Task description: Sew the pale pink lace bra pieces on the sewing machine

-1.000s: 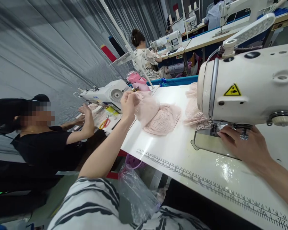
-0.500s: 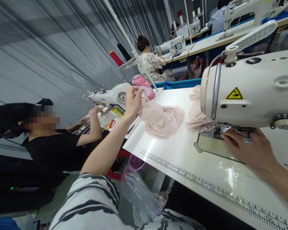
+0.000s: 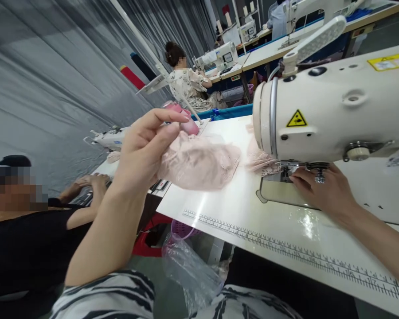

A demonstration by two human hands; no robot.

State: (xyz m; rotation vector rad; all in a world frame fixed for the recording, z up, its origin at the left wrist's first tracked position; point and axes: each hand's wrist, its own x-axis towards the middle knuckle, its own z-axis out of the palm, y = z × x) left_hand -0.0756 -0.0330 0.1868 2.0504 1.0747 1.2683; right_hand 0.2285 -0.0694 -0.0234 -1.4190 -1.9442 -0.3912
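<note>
My left hand [image 3: 146,146] is raised over the left end of the table, thumb and forefinger pinching the edge of a pale pink lace garment [image 3: 199,161]. The garment hangs from the fingers toward the right, with a rounded, cup-like part, and is somewhat blurred. More pink lace fabric [image 3: 262,159] lies at the needle area of the sewing machine [image 3: 319,110], partly behind the machine head. Close to the presser foot [image 3: 287,170] is my right hand [image 3: 326,188], its fingers drawn together. The machine partly covers those fingertips, so what they hold is hidden.
A printed ruler [image 3: 269,239] runs along the front of the white table [image 3: 219,201]. A pink bottle [image 3: 189,124] stands at the back-left corner. Below are a purple basket [image 3: 182,230] and a clear plastic bag [image 3: 189,261]. A co-worker in black [image 3: 29,239] sits at left.
My left hand has come nearer the camera and to the left, lifting the pink lace garment. The view has shifted right. My right hand stays by the presser foot.
</note>
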